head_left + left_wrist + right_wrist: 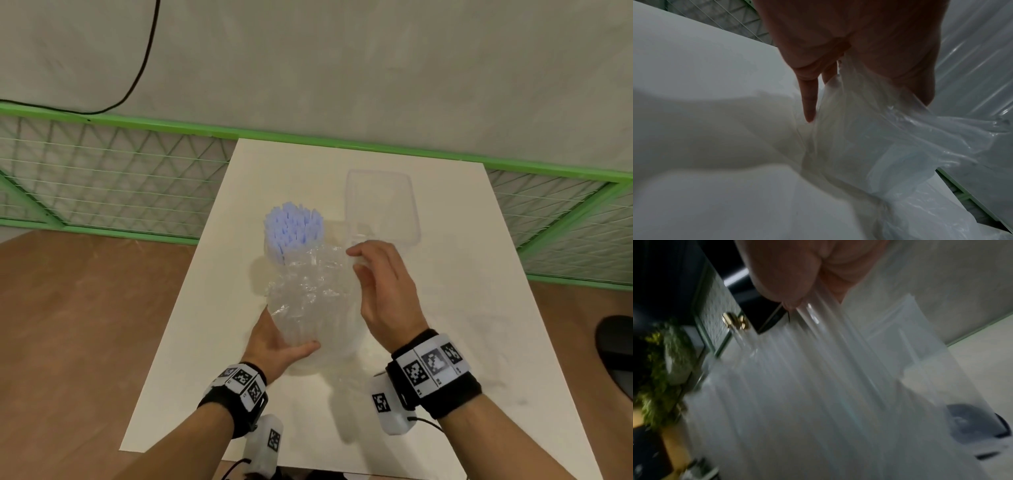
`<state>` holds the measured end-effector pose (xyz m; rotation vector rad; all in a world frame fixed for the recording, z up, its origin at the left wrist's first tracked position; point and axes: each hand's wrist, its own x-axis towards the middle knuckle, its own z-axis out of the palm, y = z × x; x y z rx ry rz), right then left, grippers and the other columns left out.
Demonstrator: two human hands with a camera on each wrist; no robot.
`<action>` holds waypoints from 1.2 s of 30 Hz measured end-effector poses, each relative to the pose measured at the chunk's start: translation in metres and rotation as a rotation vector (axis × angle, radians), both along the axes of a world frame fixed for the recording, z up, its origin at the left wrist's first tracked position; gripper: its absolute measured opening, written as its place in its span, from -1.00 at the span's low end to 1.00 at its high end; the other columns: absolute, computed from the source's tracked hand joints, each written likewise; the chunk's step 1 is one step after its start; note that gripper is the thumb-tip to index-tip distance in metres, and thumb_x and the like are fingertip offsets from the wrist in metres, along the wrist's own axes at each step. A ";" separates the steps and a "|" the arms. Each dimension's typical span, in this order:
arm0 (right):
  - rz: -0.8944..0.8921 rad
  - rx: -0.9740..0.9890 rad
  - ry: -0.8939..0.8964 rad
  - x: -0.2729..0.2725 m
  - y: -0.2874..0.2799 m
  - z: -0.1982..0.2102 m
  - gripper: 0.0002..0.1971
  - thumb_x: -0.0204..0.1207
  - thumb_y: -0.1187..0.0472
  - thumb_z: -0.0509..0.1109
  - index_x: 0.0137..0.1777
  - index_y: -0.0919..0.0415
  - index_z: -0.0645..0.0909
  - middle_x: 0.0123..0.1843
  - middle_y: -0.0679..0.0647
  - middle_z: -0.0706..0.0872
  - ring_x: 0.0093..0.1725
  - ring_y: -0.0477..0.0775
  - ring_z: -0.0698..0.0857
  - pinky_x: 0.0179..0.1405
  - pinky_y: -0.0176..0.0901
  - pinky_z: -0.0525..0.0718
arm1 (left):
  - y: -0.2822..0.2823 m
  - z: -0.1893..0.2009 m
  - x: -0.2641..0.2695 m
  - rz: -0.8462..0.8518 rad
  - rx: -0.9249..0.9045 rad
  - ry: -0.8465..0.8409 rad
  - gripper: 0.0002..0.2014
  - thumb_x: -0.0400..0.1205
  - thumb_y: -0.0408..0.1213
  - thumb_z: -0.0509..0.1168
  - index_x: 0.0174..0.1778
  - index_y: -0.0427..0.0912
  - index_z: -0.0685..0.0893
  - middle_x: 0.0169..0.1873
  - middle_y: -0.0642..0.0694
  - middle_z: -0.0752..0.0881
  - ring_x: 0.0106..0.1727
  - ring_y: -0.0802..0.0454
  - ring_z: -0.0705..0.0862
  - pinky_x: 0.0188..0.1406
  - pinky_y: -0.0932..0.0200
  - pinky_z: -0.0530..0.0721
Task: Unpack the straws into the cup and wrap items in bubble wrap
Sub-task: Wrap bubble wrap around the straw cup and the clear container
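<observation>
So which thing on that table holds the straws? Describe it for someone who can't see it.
On the white table, look just left of the empty clear box. The cup is swathed in crinkly bubble wrap between both hands; only it has pale blue straws bristling from its top.

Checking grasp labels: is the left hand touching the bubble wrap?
Touching. Head view shows the left hand cupping the bubble wrap, thumb pressed on its front.

The bubble wrap is clear, glossy plastic film, crinkled and catching highlights. The straws look like matt pale-blue plastic. The table is smooth, matt white. The clear box seems to be thin plastic. Wood-look floor; green fence, material unclear.
</observation>
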<state>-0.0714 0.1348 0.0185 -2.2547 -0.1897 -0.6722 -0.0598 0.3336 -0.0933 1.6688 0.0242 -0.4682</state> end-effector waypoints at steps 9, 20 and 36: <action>-0.009 -0.029 -0.011 0.014 0.002 0.027 -0.78 0.62 0.28 0.42 0.24 0.24 0.63 -0.04 0.02 0.77 -0.01 -0.14 0.68 0.05 -0.47 0.54 | 0.000 -0.002 0.000 -0.006 -0.019 0.017 -0.08 0.14 -0.15 0.77 0.42 -0.09 0.51 0.24 -0.05 0.76 0.26 0.06 0.74 0.39 -0.15 0.64; -0.038 0.405 -0.236 0.039 -0.042 0.126 -0.77 0.56 0.39 0.46 0.18 0.28 0.60 -0.18 0.16 0.76 -0.24 0.19 0.82 -0.13 0.07 0.81 | 0.000 -0.007 0.001 -0.005 0.023 0.015 -0.07 0.08 0.02 0.78 0.37 0.03 0.55 0.23 -0.02 0.76 0.28 0.04 0.73 0.40 -0.15 0.62; -0.183 0.179 0.087 0.141 -0.108 0.070 -0.72 0.53 0.02 0.46 0.20 0.04 0.63 0.12 -0.10 0.71 0.11 -0.06 0.67 0.29 0.04 0.63 | -0.001 -0.003 -0.001 -0.001 0.018 -0.029 -0.15 0.21 -0.26 0.76 0.40 -0.04 0.52 0.22 0.04 0.75 0.23 0.25 0.71 0.17 0.41 0.65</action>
